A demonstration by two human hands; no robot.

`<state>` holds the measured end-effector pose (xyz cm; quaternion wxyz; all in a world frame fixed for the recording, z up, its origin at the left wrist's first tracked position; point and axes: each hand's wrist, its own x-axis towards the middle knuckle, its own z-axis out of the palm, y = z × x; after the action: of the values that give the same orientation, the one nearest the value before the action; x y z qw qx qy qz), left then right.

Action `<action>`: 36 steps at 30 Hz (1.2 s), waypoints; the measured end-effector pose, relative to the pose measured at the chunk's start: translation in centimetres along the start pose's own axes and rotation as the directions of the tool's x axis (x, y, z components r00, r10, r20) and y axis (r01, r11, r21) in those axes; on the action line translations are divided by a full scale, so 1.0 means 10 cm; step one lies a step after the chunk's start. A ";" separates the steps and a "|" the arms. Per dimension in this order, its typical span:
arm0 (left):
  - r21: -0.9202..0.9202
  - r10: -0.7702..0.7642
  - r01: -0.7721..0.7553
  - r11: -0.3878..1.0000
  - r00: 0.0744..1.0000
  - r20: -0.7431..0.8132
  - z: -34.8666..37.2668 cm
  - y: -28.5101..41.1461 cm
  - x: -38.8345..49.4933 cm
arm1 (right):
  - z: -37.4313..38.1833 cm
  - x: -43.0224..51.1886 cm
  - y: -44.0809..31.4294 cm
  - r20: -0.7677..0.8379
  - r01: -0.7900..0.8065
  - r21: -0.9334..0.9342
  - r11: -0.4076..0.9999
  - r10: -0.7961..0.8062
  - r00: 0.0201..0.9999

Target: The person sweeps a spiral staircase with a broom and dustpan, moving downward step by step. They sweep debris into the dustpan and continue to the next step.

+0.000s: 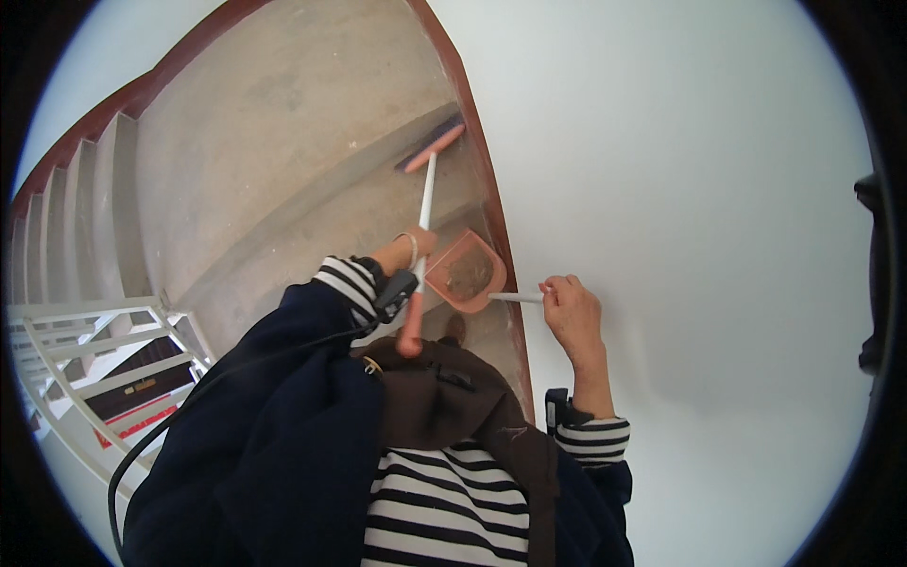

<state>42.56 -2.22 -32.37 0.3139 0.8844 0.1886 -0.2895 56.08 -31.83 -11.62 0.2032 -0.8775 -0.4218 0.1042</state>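
Note:
My left hand grips the white and pink handle of a broom. The broom's pink head with dark bristles rests on a stair at the foot of the riser, its right end by the wall's red skirting. At the right, my right hand is closed around the white handle of a pink dustpan. Loose grey-brown dirt lies in the pan, which is beside the skirting, below and to the right of my left hand. Whether the pan touches the step cannot be told.
A white wall with red skirting runs close on my right. Ahead is a concrete landing. More stairs and a white metal railing are at the left. My shoe shows on a step below the dustpan.

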 end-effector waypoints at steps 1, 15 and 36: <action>0.169 0.068 -0.080 0.982 0.995 0.078 0.04 -0.07 -0.10 | 0.00 0.00 -0.01 -0.016 0.014 0.010 1.000 -0.014 1.000; -0.611 -0.306 0.203 0.765 0.950 -0.068 -0.37 -0.24 -0.80 | 0.03 0.01 0.04 0.037 -0.032 -0.032 0.999 0.033 0.999; -0.358 -0.321 0.328 0.874 0.944 0.080 -0.37 -0.39 -1.67 | -0.05 0.02 -0.03 0.081 -0.097 -0.021 0.995 0.099 0.992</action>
<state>29.27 0.53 -21.26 0.4221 0.7632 0.3819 -0.3058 56.14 -31.62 -11.06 0.1727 -0.8939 -0.3871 0.1462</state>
